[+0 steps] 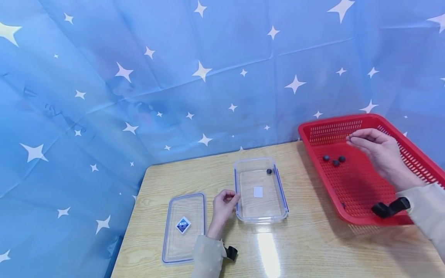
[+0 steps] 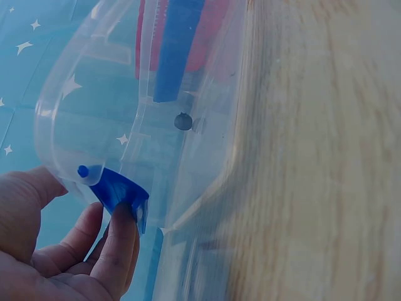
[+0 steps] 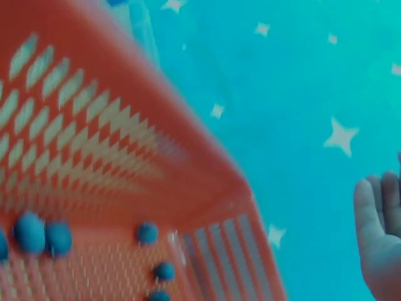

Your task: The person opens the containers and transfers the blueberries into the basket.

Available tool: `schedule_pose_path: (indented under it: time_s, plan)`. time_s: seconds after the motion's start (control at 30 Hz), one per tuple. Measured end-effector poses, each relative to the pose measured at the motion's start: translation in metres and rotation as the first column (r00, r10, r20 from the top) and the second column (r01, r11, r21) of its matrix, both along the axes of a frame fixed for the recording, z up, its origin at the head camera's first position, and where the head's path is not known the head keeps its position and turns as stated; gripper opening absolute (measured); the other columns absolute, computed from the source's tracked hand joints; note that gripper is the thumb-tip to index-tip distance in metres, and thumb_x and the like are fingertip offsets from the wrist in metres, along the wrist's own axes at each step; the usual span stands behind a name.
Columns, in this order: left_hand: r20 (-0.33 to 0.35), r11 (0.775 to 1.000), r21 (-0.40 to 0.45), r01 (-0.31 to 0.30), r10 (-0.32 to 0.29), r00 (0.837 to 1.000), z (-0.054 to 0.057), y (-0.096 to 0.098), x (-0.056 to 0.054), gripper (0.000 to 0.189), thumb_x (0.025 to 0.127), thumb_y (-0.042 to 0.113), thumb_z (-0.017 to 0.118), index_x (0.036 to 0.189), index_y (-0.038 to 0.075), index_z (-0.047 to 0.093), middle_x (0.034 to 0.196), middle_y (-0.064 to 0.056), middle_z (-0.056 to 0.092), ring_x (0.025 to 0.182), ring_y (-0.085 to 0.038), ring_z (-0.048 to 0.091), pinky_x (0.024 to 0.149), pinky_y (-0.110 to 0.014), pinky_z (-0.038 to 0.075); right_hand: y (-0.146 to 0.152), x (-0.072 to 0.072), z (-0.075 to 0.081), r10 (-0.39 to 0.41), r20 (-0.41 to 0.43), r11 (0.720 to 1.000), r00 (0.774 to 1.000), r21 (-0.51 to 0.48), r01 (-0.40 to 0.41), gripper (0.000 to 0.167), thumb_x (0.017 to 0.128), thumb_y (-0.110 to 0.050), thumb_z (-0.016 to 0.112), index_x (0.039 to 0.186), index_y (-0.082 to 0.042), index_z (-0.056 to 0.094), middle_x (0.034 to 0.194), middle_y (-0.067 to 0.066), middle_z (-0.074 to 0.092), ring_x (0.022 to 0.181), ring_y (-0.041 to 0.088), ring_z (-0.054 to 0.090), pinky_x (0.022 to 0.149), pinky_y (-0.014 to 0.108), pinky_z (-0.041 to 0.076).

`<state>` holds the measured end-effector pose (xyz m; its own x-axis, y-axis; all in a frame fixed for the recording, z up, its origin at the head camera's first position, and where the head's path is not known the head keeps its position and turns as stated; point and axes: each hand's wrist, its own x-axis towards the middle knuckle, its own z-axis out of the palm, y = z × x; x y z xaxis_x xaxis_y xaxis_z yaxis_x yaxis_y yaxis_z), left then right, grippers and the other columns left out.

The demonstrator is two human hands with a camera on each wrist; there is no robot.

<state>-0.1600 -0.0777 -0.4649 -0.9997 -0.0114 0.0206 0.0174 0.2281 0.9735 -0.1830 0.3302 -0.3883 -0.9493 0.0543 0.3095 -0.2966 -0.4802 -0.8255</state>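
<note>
A clear plastic food container [image 1: 262, 206] with blue side clips stands on the table, holding one blueberry [image 1: 269, 171]. My left hand [image 1: 223, 206] grips its left edge, the thumb at the rim and the fingers against a blue clip [image 2: 119, 191]. Over the red basket [image 1: 351, 221] is my right hand [image 1: 380, 156], thumb and forefinger pinched together on a small dark bit that looks like a blueberry [image 1: 349, 136], mostly hidden by the fingertips. Several blueberries [image 1: 335, 163] lie on the basket's floor. The right wrist view cuts off most of that hand.
Left of the container lies its clear lid [image 1: 185, 245], with a blue seal and a label. The wooden table [image 1: 313, 247] meets a blue star-patterned cloth [image 1: 222, 92] at its back and left. The basket's raised walls stand around the berries.
</note>
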Motion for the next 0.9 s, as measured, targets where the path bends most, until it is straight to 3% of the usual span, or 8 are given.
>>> schedule_pose_path:
  time_s: [0.2,0.33,0.57,0.77,0.9]
  plan:
    - [-0.007,1.000,-0.008,-0.003,0.003,1.000,0.000,0.000,0.000,0.014,0.083,0.002,0.067,0.087,-0.010,0.061,0.081,-0.015,0.062,0.073,-0.020,0.055,0.059,-0.014,0.044,-0.033,0.006,0.009,0.015,-0.036,0.996,0.999,-0.086,-0.018,0.022,0.090,0.017,0.043,0.099,0.010,0.063,0.092,0.015,0.069,0.088,0.022,0.067,0.080,0.028,0.053]
    - [-0.004,1.000,-0.002,-0.003,0.003,1.000,0.000,0.000,0.000,0.014,0.083,0.001,0.067,0.087,-0.011,0.061,0.081,-0.016,0.062,0.073,-0.020,0.055,0.059,-0.013,0.044,-0.055,0.010,0.012,-0.008,-0.020,0.997,1.000,-0.079,0.006,0.021,0.090,0.015,0.046,0.097,0.007,0.064,0.090,0.013,0.069,0.086,0.020,0.068,0.080,0.027,0.053]
    - [-0.010,1.000,0.009,0.006,-0.006,1.000,0.000,0.001,0.000,0.014,0.083,0.001,0.067,0.087,-0.011,0.061,0.081,-0.016,0.062,0.073,-0.019,0.055,0.060,-0.014,0.044,-0.085,0.019,0.013,-0.100,0.050,0.986,0.994,0.140,0.092,0.013,0.090,0.003,0.056,0.099,-0.001,0.065,0.090,0.004,0.069,0.083,0.012,0.067,0.074,0.016,0.052]
    - [0.002,1.000,0.013,0.003,-0.003,1.000,0.001,0.000,0.000,0.014,0.083,0.002,0.067,0.087,-0.011,0.061,0.081,-0.015,0.062,0.074,-0.021,0.055,0.060,-0.013,0.044,-0.105,0.024,0.013,-0.188,0.083,0.928,0.979,0.343,0.149,0.016,0.089,-0.006,0.063,0.104,0.000,0.062,0.092,-0.001,0.067,0.086,0.010,0.062,0.074,0.015,0.051]
    - [0.000,1.000,0.019,0.001,-0.001,1.000,0.001,0.000,0.000,0.014,0.083,0.001,0.067,0.087,-0.011,0.061,0.081,-0.015,0.062,0.073,-0.020,0.055,0.059,-0.013,0.044,-0.117,0.026,0.011,-0.173,0.067,0.924,0.983,0.357,0.138,0.017,0.089,-0.006,0.062,0.104,-0.001,0.062,0.094,-0.002,0.067,0.087,0.010,0.060,0.074,0.015,0.050]
